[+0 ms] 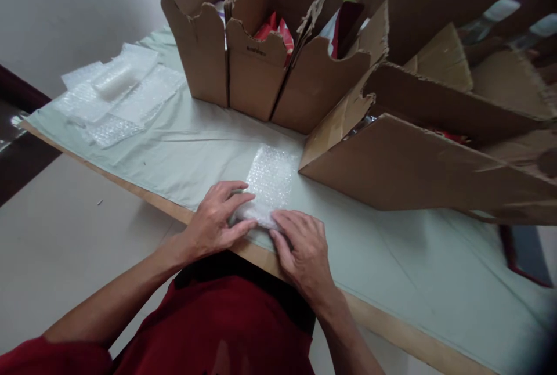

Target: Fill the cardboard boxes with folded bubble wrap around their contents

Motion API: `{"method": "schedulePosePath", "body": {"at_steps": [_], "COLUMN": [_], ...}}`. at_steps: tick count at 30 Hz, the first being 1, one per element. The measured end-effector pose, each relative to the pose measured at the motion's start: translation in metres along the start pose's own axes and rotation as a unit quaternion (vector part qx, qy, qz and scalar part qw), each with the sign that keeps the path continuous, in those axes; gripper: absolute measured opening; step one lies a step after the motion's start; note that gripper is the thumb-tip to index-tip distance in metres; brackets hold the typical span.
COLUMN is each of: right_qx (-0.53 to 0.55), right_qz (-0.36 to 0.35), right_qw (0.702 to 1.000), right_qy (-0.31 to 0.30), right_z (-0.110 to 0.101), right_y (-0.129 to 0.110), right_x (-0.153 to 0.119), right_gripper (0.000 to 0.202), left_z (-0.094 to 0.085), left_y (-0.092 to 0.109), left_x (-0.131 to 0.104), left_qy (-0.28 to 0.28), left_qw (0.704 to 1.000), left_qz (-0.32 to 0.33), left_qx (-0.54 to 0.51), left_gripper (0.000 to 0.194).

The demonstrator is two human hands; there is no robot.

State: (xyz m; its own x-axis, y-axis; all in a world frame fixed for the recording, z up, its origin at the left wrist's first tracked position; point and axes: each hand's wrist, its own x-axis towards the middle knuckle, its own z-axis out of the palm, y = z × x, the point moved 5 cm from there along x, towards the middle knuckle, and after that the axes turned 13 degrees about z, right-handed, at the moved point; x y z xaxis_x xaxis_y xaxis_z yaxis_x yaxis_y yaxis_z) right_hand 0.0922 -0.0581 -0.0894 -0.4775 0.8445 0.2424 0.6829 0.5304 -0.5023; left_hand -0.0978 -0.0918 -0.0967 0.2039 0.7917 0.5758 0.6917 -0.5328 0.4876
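Along the near edge of the cloth-covered table [378, 259], your left hand [224, 215] and right hand [302, 244] grip, fingers curled, the thickened near end of the bubble-wrap sheet [272, 175] (anything inside is hidden); press both sides evenly so the layers lie square.

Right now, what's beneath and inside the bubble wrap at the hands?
Beneath the bubble wrap is pale green cloth, visible around its edges. Its near end is bunched between the left fingers and right fingers; whether anything is inside that bunch cannot be seen.
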Motion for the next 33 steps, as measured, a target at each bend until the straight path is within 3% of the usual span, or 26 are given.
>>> {"method": "schedulePosePath", "body": {"at_steps": [4, 9, 11, 15, 19, 24, 26, 29, 33], "right_qx": [0.057, 0.004, -0.022, -0.068, -0.029, 0.034, -0.006, -0.061, -0.087], "right_qz": [0.027, 0.021, -0.001, -0.024, -0.014, 0.025, 0.050, 0.048, -0.008], "right_qw": [0.997, 0.999, 0.999, 0.997, 0.999, 0.994, 0.996, 0.997, 0.996], "right_qy": [-0.037, 0.038, 0.042, 0.018, -0.002, -0.099, -0.071, 0.024, -0.002], "right_z": [-0.004, -0.008, -0.004, 0.005, -0.003, -0.009, -0.008, -0.008, 0.006], "right_y": [0.005, 0.006, 0.004, 0.003, 0.003, 0.005, 0.008, 0.004, -0.008], "right_x": [0.002, 0.000, 0.000, 0.007, 0.015, 0.015, 0.014, 0.012, 0.012], "right_gripper": [0.020, 0.025, 0.027, 0.027, 0.022, 0.024, 0.027, 0.030, 0.031], "left_z": [-0.006, 0.005, 0.011, 0.008, -0.003, -0.006, -0.001, 0.006, 0.004], "left_y": [0.007, -0.009, -0.014, -0.012, 0.002, 0.006, 0.001, -0.006, -0.010], "left_x": [-0.006, 0.005, 0.010, 0.010, 0.001, -0.002, 0.000, 0.004, 0.003], "left_qy": [-0.022, -0.001, 0.000, 0.021, 0.017, 0.001, 0.000, 0.002, 0.029], "left_qw": [0.999, 0.999, 0.997, 0.995, 0.999, 1.000, 1.000, 0.997, 0.994], "left_qz": [-0.005, -0.026, -0.026, -0.026, -0.007, -0.007, -0.018, -0.032, -0.078], "left_qx": [-0.045, 0.033, 0.073, 0.091, 0.030, -0.011, 0.017, 0.077, 0.076], "left_gripper": [0.025, 0.019, 0.017, 0.017, 0.027, 0.024, 0.021, 0.020, 0.024]}}
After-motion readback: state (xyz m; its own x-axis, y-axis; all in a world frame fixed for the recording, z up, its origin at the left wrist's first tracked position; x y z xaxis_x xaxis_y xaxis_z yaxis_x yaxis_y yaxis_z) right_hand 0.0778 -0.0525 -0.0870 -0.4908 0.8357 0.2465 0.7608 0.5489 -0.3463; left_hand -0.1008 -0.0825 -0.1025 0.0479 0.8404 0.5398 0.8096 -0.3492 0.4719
